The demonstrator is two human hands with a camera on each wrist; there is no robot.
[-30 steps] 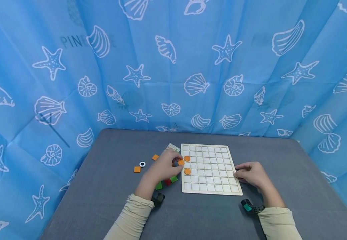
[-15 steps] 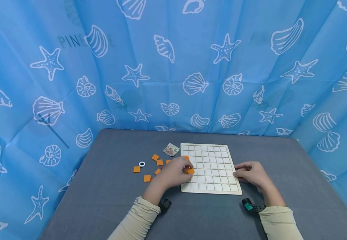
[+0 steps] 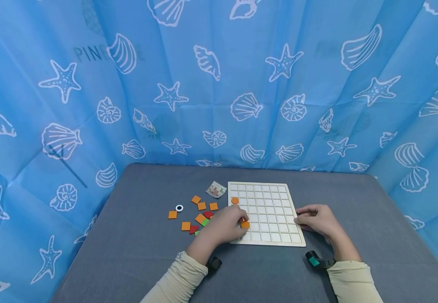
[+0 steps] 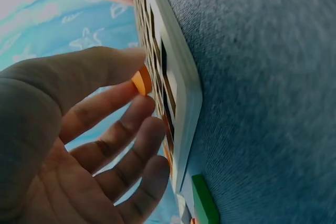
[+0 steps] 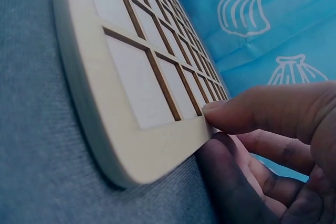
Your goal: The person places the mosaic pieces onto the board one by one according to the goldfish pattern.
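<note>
A pale wooden grid board (image 3: 268, 244) lies flat on the table, its square cells lined in white. My left hand (image 3: 224, 225) is over its left part, pinching an orange tile (image 4: 142, 81) between thumb and index finger close above the cells. The other fingers of that hand are loosely bent near the board's edge. Another orange tile (image 3: 235, 200) sits in a cell of the left column. At the right edge, my right hand (image 3: 317, 219) grips the board, thumb (image 5: 231, 116) on the top of the rim and fingers against its side.
Left of the board lie several loose orange tiles (image 3: 186, 226), red pieces (image 3: 193, 229) and green pieces (image 3: 205, 222), partly behind the left hand. A white ring-shaped piece (image 3: 179, 208) and a small printed card (image 3: 216, 189) are there too. A blue shell-patterned curtain (image 3: 219, 84) hangs behind the table.
My left hand has moved right and nearer the person with the orange tile, uncovering the card and several loose tiles. The right hand has stayed at the board's edge.
</note>
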